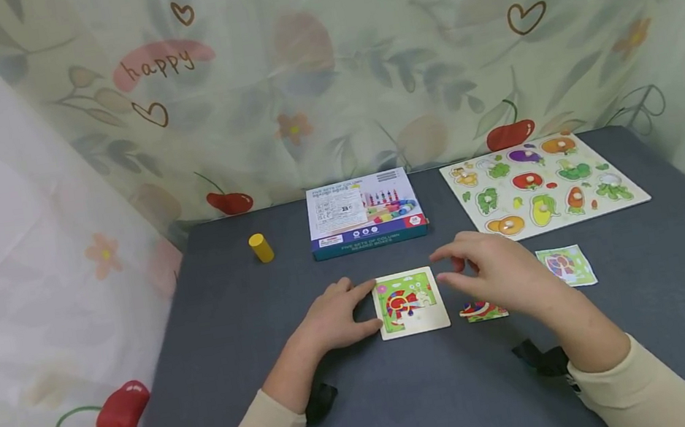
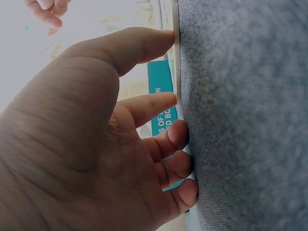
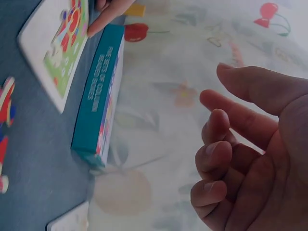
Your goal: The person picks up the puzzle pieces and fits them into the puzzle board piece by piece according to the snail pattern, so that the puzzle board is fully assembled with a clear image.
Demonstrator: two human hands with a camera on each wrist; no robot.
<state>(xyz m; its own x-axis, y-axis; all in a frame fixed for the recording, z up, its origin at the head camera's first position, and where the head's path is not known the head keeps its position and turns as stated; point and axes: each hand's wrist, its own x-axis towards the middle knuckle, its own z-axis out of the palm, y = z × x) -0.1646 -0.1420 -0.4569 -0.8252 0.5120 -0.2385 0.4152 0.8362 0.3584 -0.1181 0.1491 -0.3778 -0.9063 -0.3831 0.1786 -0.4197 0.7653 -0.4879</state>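
Note:
A small square jigsaw puzzle (image 1: 411, 302) with a pale wooden frame lies on the table, partly filled, its lower part bare. My left hand (image 1: 334, 316) rests beside it; index fingertip and thumb tip touch its left edge. In the left wrist view that hand (image 2: 110, 130) has its other fingers loosely bent near the cloth. Above the table, to the right of the puzzle, hovers my right hand (image 1: 500, 271). The right wrist view shows this hand (image 3: 250, 144) holding nothing, thumb and index finger apart. Below it lie colourful loose puzzle pieces (image 1: 489, 312), partly overlapping.
A picture card (image 1: 573, 266) lies right of my right hand. Farther back are a yellow cylinder (image 1: 261, 248), a flat box (image 1: 370, 243) and a white vegetable board (image 1: 550, 182). Printed curtains (image 1: 325, 98) hang behind the dark table (image 1: 232, 318).

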